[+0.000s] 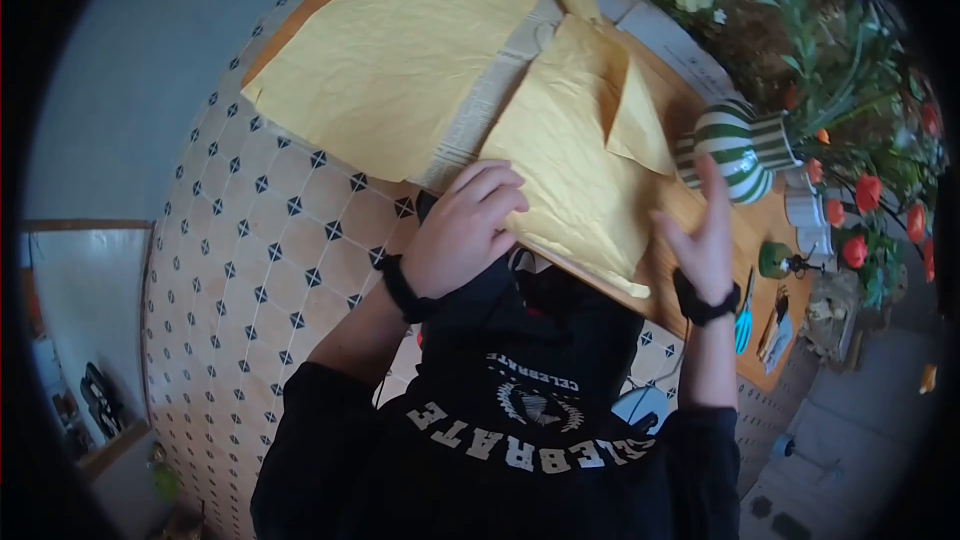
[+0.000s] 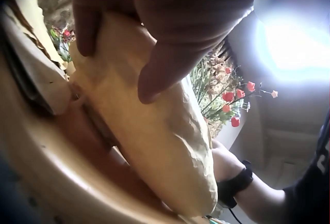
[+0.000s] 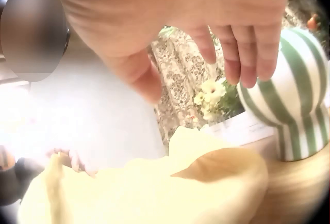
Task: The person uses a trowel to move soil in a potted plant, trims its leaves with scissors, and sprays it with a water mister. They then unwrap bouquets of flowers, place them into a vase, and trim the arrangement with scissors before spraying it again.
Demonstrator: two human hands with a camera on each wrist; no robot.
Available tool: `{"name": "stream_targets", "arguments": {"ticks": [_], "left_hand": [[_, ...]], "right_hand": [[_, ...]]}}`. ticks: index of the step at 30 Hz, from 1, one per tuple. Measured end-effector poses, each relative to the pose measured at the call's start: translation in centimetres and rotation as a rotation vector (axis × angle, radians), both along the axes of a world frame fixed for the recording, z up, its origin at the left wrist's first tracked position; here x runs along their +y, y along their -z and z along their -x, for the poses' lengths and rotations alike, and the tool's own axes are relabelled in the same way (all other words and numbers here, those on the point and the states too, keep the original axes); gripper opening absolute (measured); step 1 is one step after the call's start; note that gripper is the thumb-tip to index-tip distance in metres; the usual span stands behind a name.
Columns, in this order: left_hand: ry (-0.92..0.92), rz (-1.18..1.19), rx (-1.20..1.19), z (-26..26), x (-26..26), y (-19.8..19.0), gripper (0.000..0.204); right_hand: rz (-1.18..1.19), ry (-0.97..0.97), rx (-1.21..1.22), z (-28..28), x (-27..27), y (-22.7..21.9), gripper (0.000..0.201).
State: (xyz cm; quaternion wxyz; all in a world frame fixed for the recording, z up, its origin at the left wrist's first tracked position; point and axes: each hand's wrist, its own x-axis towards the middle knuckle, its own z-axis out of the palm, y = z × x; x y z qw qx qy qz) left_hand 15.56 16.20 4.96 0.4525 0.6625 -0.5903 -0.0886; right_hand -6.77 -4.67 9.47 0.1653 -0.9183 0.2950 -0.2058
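Observation:
A crinkled yellow sheet of wrapping paper (image 1: 560, 140) lies on the wooden table in front of the person, with its far right part folded over into a raised flap. At the paper's near left edge, the left hand (image 1: 468, 225) holds it with curled fingers. In the left wrist view, the thumb (image 2: 154, 77) and a finger lie against the rounded, bulging paper (image 2: 165, 146). The right hand (image 1: 705, 245) hovers beside the paper's right edge, fingers straight and thumb spread, holding nothing. In the right wrist view its fingers overlap a green-and-white striped vase (image 3: 291, 79).
Another yellow sheet (image 1: 390, 50) lies flat at the left, over newspaper (image 1: 470, 125). The striped vase (image 1: 735, 152) lies right of the paper, near red flowers (image 1: 868, 192). Teal-handled scissors (image 1: 744, 325) and a green bottle (image 1: 775, 260) are on the table's right (image 1: 760, 368).

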Motion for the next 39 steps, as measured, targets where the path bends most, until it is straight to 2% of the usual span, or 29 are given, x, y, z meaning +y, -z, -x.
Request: {"name": "stream_targets", "arguments": {"ticks": [3, 6, 7, 9, 11, 13, 15, 19, 20, 23, 24, 27, 28, 30, 32, 33, 34, 35, 36, 38, 39], "left_hand": [[0.033, -0.027, 0.0, 0.0, 0.5, 0.3, 0.029], [0.073, -0.004, 0.023, -0.1, 0.9, 0.4, 0.025], [0.084, 0.012, 0.028, -0.1, 1.2, 0.4, 0.024], [0.08, 0.043, 0.051, -0.7, 1.8, 0.2, 0.022], [0.064, 0.059, 0.101, -1.5, 3.2, -0.7, 0.021], [-0.033, 0.06, 0.037, -2.7, 4.9, -1.6, 0.02], [-0.124, 0.071, 0.001, -4.2, 6.4, -1.7, 0.02], [-0.303, 0.117, 0.079, -6.0, 8.7, -0.8, 0.019], [-0.357, 0.139, 0.081, -6.3, 9.2, -0.6, 0.025], [-0.593, 0.539, 0.825, -6.1, 9.0, -1.0, 0.032], [-0.617, 0.546, 0.929, -6.4, 9.5, -0.9, 0.041], [-0.41, 0.496, 1.386, -6.8, 10.3, 1.5, 0.047], [-0.378, 0.443, 1.417, -6.4, 10.1, 2.6, 0.058], [-0.527, 0.198, 1.174, -5.3, 8.7, 3.1, 0.063], [-0.634, 0.039, 0.91, -4.6, 7.7, 3.6, 0.072], [-0.642, -0.021, 0.868, -4.4, 7.5, 3.6, 0.072], [-0.652, -0.083, 0.831, -4.2, 7.2, 3.3, 0.073], [-0.663, -0.144, 0.792, -3.9, 6.8, 3.1, 0.074], [-0.644, 0.005, 0.788, -3.8, 6.3, 3.8, 0.066], [-0.659, -0.044, 0.717, -4.7, 6.3, 4.9, 0.055], [-0.666, -0.069, 0.682, -5.0, 6.4, 5.5, 0.05]], "right_hand": [[0.198, -0.066, 0.155, -4.2, -1.5, 1.4, 0.086], [0.097, 0.107, 0.308, -6.5, -4.3, 2.9, 0.081], [0.088, 0.254, 0.282, -7.0, -4.3, 2.5, 0.066], [0.198, 0.118, -0.011, -6.0, -4.8, 1.5, 0.045], [0.093, 0.229, -0.036, -4.9, -3.1, -1.4, 0.025], [-0.045, 0.187, -0.237, -3.9, -2.5, -2.8, 0.019], [-0.119, 0.159, -0.285, -3.4, -2.4, -3.0, 0.019], [-0.374, 0.095, -0.348, -5.4, -1.7, -0.4, 0.022], [-0.435, 0.083, -0.364, -6.1, -2.0, 0.5, 0.022], [-0.737, 0.028, -0.593, -10.0, -1.2, 1.0, 0.023], [-0.83, 0.004, -0.605, -11.5, -1.1, 1.0, 0.023], [-1.086, -0.031, -0.668, -16.1, -0.4, 2.3, 0.023], [-1.068, -0.068, -0.56, -17.1, -0.1, 2.7, 0.025], [-1.014, -0.135, -0.367, -18.3, -0.7, 4.3, 0.035], [-0.892, -0.125, -0.34, -18.3, -1.1, 6.5, 0.044], [-0.833, -0.121, -0.32, -18.1, -1.4, 7.3, 0.048], [-0.76, -0.097, -0.256, -17.6, -1.8, 7.9, 0.066], [-0.683, -0.073, -0.209, -17.3, -1.6, 7.8, 0.071], [-0.605, -0.051, -0.165, -16.9, -1.2, 7.1, 0.075], [-0.492, -0.008, -0.001, -16.6, -0.1, 4.5, 0.087], [-0.421, 0.006, 0.005, -16.7, -0.1, 4.7, 0.084]]}}
